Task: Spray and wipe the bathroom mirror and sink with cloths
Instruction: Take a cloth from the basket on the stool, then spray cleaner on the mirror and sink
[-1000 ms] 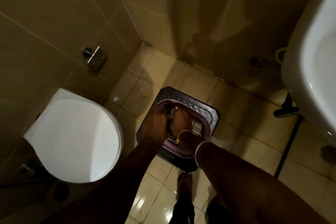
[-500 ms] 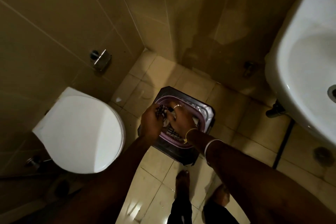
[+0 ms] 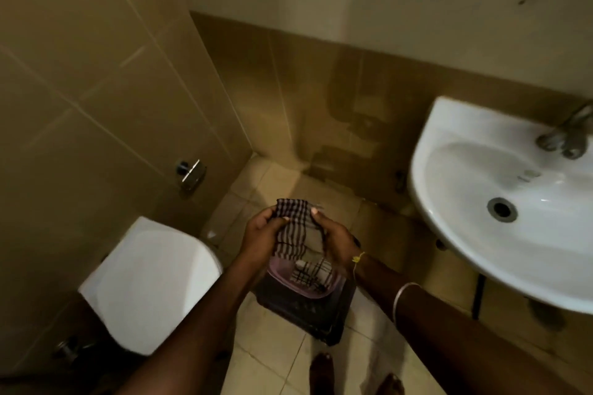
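In the centre of the frame, the left hand (image 3: 260,236) and right hand (image 3: 337,242) are holding a checked cloth (image 3: 293,228) between them above the basket (image 3: 301,308) on the floor (image 3: 272,346), the fingers (image 3: 317,220) of each hand curling round a side edge and pinching it. The cloth is hanging with its long axis running up and down the frame, top edge pointing toward the far wall, lower end drooping toward a second checked cloth (image 3: 313,271) lying in the basket. The white sink (image 3: 465,202) is sitting well apart at the right of the frame
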`<state>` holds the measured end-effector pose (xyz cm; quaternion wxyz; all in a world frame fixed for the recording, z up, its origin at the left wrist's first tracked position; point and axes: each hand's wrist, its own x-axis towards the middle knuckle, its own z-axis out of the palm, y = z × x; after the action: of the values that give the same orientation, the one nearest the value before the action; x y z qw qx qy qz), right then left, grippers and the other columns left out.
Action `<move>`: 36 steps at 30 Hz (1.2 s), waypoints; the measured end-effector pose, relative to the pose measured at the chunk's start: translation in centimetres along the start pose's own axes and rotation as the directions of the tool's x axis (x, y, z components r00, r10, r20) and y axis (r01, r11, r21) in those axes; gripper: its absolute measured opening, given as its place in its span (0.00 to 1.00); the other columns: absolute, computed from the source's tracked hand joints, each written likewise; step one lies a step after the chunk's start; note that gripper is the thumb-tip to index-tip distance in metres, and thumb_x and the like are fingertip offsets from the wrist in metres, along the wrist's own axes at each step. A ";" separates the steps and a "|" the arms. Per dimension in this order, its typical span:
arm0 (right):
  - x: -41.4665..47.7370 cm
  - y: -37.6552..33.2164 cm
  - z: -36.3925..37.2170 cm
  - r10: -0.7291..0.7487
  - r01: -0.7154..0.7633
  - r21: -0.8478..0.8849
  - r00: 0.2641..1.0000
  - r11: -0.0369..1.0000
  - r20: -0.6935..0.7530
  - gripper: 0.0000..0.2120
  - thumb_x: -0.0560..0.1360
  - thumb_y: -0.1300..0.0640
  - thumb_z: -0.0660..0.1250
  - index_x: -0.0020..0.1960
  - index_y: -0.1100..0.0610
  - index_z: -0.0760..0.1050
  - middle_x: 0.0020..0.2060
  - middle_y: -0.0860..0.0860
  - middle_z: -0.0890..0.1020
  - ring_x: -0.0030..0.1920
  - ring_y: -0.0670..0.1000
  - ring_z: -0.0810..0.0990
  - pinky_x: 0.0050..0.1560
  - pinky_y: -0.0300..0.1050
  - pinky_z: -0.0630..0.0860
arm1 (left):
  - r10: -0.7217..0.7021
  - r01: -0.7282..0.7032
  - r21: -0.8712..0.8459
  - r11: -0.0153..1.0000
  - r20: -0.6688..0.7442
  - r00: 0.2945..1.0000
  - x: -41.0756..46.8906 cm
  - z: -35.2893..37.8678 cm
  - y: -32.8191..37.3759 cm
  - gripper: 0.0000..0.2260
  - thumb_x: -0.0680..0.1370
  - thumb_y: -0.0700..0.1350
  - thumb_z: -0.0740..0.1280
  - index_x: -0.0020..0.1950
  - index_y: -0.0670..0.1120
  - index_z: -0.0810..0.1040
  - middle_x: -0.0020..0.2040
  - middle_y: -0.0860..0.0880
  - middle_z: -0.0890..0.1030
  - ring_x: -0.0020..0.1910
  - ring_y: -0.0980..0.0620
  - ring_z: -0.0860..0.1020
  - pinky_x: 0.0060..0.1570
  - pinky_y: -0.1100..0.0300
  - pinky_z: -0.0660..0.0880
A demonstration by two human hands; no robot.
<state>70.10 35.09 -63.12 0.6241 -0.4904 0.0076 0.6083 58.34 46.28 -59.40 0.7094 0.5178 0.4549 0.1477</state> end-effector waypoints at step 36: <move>-34.6 -29.1 -5.1 -0.828 0.772 -0.405 0.268 0.491 -0.493 0.10 0.78 0.60 0.73 0.58 0.57 0.82 0.50 0.53 0.88 0.52 0.56 0.87 0.57 0.64 0.82 | 0.185 -0.204 -0.061 0.977 0.715 0.675 -17.3 32.1 28.0 0.16 0.80 0.40 0.68 0.67 0.40 0.76 0.60 0.35 0.83 0.60 0.33 0.81 0.59 0.35 0.78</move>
<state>86.36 12.33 -27.23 0.7791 -0.6244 -0.0558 0.0051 81.93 26.97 -24.92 0.8042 0.5879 0.0869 0.0036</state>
